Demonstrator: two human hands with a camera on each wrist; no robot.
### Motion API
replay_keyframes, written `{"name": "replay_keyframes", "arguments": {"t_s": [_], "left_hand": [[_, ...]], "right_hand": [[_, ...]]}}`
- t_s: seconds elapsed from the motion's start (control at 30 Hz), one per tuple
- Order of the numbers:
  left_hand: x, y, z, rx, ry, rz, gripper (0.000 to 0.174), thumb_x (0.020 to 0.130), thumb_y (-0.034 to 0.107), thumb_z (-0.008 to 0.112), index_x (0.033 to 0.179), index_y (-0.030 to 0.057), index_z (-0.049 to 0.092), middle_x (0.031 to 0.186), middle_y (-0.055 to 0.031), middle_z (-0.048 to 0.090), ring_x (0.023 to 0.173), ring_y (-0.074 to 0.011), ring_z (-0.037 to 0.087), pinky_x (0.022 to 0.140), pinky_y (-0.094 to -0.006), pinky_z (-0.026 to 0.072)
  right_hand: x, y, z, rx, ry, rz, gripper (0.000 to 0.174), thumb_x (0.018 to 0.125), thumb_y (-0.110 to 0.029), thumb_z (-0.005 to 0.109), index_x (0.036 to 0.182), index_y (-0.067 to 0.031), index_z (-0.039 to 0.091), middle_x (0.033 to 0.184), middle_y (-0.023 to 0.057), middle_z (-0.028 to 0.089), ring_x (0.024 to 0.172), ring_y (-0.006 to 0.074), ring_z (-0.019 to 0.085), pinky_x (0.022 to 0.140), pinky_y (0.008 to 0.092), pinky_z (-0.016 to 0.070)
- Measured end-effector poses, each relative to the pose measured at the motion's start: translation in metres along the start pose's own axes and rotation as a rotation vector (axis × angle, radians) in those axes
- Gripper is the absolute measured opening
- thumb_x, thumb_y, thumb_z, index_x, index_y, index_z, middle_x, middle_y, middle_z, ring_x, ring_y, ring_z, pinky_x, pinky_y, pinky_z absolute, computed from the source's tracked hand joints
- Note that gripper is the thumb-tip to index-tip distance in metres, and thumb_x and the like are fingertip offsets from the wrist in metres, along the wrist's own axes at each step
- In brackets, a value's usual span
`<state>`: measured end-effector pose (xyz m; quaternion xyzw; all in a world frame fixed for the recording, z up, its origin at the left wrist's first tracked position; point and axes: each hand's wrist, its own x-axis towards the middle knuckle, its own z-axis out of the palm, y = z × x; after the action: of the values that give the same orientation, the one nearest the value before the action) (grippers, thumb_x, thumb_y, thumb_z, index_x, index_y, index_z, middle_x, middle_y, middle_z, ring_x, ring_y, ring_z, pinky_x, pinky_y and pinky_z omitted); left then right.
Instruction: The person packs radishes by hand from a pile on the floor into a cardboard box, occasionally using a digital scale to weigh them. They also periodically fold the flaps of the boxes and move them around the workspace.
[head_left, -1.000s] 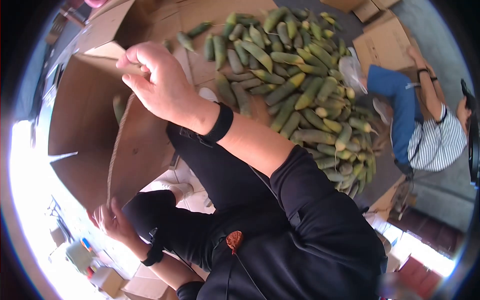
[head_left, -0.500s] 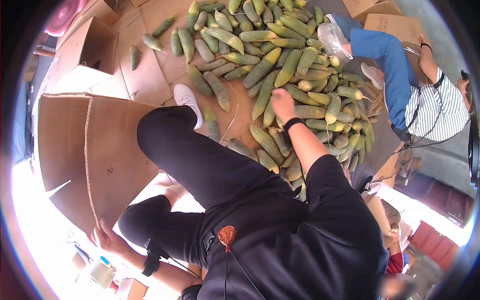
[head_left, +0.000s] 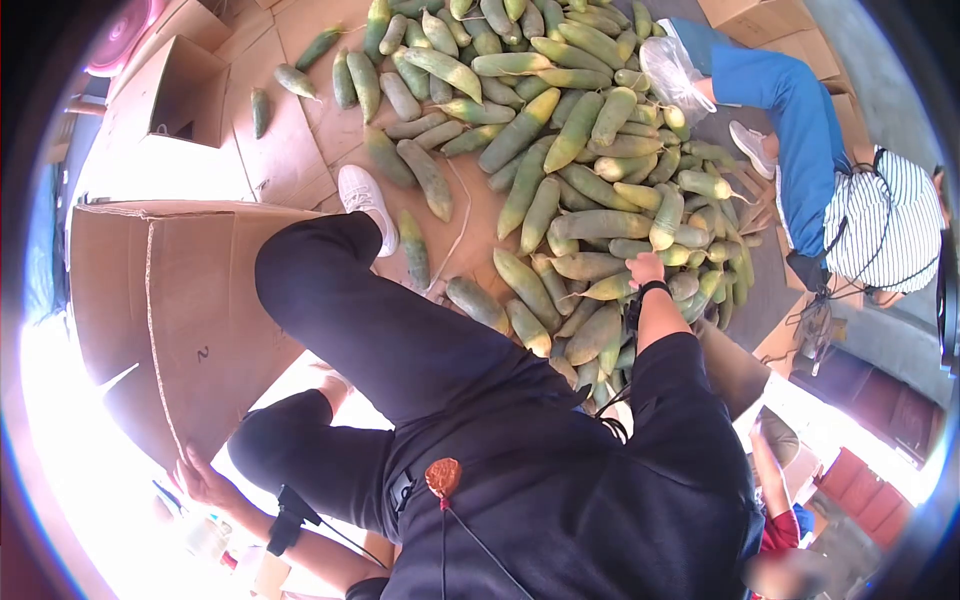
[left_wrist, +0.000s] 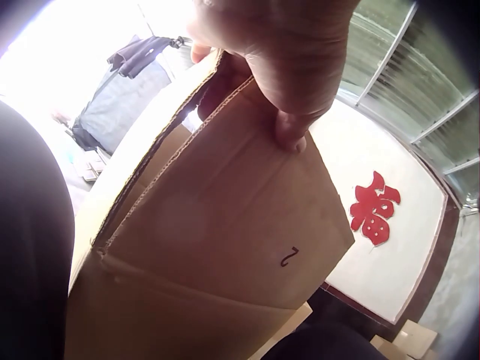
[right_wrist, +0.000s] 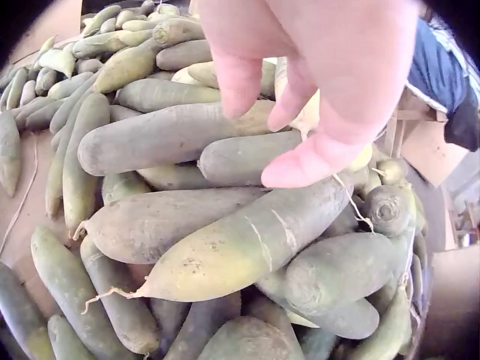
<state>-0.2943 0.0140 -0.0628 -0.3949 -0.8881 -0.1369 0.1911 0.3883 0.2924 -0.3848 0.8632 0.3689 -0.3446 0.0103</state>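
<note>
A large cardboard box [head_left: 200, 330] stands at the left in the head view. My left hand [head_left: 208, 482] grips its near edge; in the left wrist view the thumb of that hand [left_wrist: 281, 52] presses on the outside of a flap [left_wrist: 217, 202], with fingers behind it. Green, radish-like vegetables [head_left: 520, 130] lie in a big pile. Over the pile's near right part is my right hand [head_left: 646, 268]. The right wrist view shows this hand [right_wrist: 315, 82] with its fingers loosely bent and apart, just above a yellow-green radish [right_wrist: 240, 247]; whether it touches one, I cannot tell.
Flattened cardboard [head_left: 270, 120] covers the floor, with a smaller box [head_left: 190, 95] at the upper left. Another person in blue trousers [head_left: 800, 130] sits beyond the pile at the right. A further person's red sleeve [head_left: 780, 530] shows at the lower right.
My right hand has moved from above the box across to the pile, then further right and nearer my body. The box stands lower in view; my left hand stays at its edge.
</note>
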Motion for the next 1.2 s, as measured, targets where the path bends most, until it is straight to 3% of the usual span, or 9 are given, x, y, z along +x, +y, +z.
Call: {"name": "replay_keyframes", "arguments": {"t_s": [0.2,0.23,0.43,0.53,0.67,0.7,0.73,1.13,1.2], "left_hand": [[0.001,0.008,-0.003,-0.015,-0.006,-0.026,0.033,0.089,0.027,0.053,0.077,-0.0020,0.062,0.064,-0.0106,0.057,0.067,-0.0230,0.053,0.101,-0.0414,0.0292],[0.001,0.012,-0.002,-0.012,0.000,-0.038,0.033,0.089,0.027,0.053,0.077,-0.0020,0.062,0.064,-0.0106,0.057,0.067,-0.0230,0.053,0.101,-0.0414,0.0292],[0.003,0.030,-0.004,-0.099,0.021,-0.082,0.021,0.085,0.015,0.057,0.075,-0.0020,0.060,0.068,-0.0093,0.054,0.070,-0.0233,0.050,0.097,-0.0402,0.0316],[0.002,0.020,-0.006,-0.074,-0.038,-0.074,0.013,0.083,0.009,0.058,0.077,-0.0026,0.059,0.065,-0.0092,0.051,0.070,-0.0229,0.048,0.086,-0.0375,0.0361],[-0.002,0.024,-0.002,-0.138,0.029,-0.211,0.010,0.079,0.006,0.060,0.076,-0.0025,0.058,0.065,-0.0096,0.050,0.077,-0.0240,0.048,0.074,-0.0356,0.0380],[0.001,0.030,-0.004,-0.163,0.052,-0.189,0.010,0.078,0.007,0.061,0.075,-0.0021,0.058,0.065,-0.0091,0.050,0.076,-0.0241,0.048,0.073,-0.0358,0.0375],[0.003,0.036,-0.006,-0.190,0.076,-0.167,0.010,0.077,0.007,0.062,0.074,-0.0016,0.058,0.065,-0.0086,0.049,0.076,-0.0242,0.048,0.073,-0.0360,0.0370],[0.021,0.047,-0.028,-0.083,0.084,-0.028,0.027,0.075,0.025,0.065,0.062,0.0047,0.053,0.063,-0.0049,0.055,0.070,-0.0247,0.053,0.098,-0.0456,0.0301],[0.020,0.046,-0.030,-0.073,0.080,-0.035,0.026,0.074,0.026,0.066,0.063,0.0053,0.054,0.063,-0.0046,0.055,0.070,-0.0242,0.054,0.099,-0.0464,0.0294]], "right_hand": [[-0.018,-0.023,-0.008,0.194,0.004,0.164,0.026,0.076,-0.020,0.066,0.092,-0.0022,0.058,0.087,0.0077,0.058,0.072,0.0173,0.059,0.054,0.0299,0.0519],[0.003,-0.012,-0.007,0.169,-0.195,0.158,0.023,0.076,-0.019,0.067,0.090,-0.0039,0.058,0.088,0.0062,0.055,0.078,0.0158,0.057,0.056,0.0311,0.0524],[0.002,-0.015,0.009,0.540,-0.006,0.280,0.034,0.079,-0.021,0.065,0.102,-0.0001,0.052,0.083,0.0094,0.055,0.064,0.0191,0.057,0.053,0.0335,0.0527],[0.076,0.035,0.050,-0.344,0.131,-0.444,0.013,0.073,-0.012,0.062,0.084,-0.0042,0.058,0.070,0.0117,0.061,0.063,0.0232,0.061,0.059,0.0344,0.0508],[0.079,-0.002,0.050,-0.003,0.182,-0.561,0.022,0.080,-0.023,0.055,0.071,-0.0036,0.056,0.059,0.0063,0.050,0.048,0.0159,0.051,0.043,0.0274,0.0448],[0.047,-0.030,0.022,-0.003,0.149,-0.608,0.022,0.080,-0.023,0.055,0.071,-0.0036,0.056,0.059,0.0063,0.050,0.048,0.0159,0.051,0.043,0.0274,0.0448],[-0.034,-0.099,0.013,0.598,0.082,-0.131,0.019,0.081,-0.022,0.055,0.070,-0.0070,0.054,0.060,0.0048,0.050,0.050,0.0149,0.051,0.042,0.0278,0.0441],[-0.179,-0.245,0.001,1.048,-0.322,-0.257,0.025,0.085,-0.027,0.060,0.070,-0.0118,0.047,0.062,-0.0012,0.044,0.055,0.0108,0.044,0.051,0.0256,0.0374],[-0.223,-0.283,0.001,1.083,-0.433,-0.471,0.026,0.086,-0.025,0.059,0.069,-0.0114,0.044,0.063,-0.0010,0.041,0.057,0.0106,0.041,0.053,0.0258,0.0337]]}}
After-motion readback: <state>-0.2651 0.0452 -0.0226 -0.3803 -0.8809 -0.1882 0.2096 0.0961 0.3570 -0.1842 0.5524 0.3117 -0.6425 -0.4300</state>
